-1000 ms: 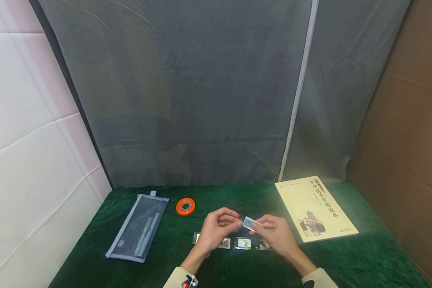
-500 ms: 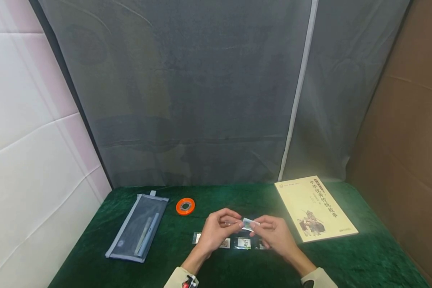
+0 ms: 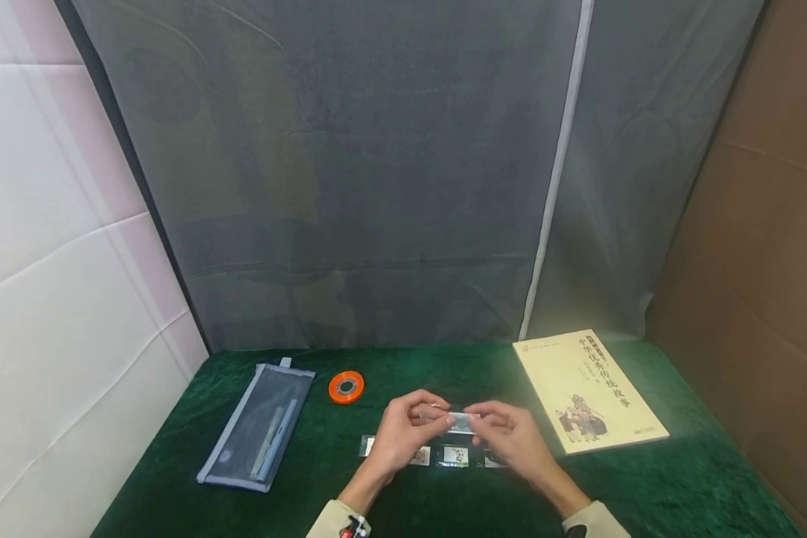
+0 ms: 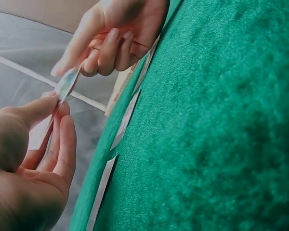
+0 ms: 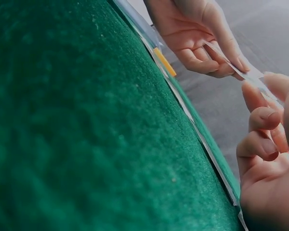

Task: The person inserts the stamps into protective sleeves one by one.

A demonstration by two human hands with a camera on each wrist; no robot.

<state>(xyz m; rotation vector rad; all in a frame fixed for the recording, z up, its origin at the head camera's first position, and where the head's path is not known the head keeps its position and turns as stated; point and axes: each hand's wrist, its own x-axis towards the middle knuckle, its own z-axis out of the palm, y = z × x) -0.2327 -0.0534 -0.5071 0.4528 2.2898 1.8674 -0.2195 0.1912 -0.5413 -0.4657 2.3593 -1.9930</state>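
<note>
A small stamp-sized picture card (image 3: 462,424) is stretched level between both hands over the table. My left hand (image 3: 403,432) pinches its left end between thumb and fingers, along with a thin, pale strip (image 4: 38,134) that runs back into the palm in the left wrist view. My right hand (image 3: 513,437) pinches the opposite end, its other fingers curled below. Below the hands lies a row of similar small cards, among them one with a panda-like print (image 3: 455,456), a brownish one (image 3: 421,454) and a partly hidden one (image 3: 494,458) near the right hand.
An orange tape roll (image 3: 346,387) lies behind the left hand. Further left is a blue-grey mesh pouch (image 3: 242,433) with pens inside. A yellow book (image 3: 588,392) lies to the right on the green cloth (image 3: 699,463). A grey curtain (image 3: 376,187) hangs behind.
The card has turned from tilted to level and shifted slightly left, its left end now at the left fingertips. The right fingers have moved slightly with it; the left hand has barely moved.
</note>
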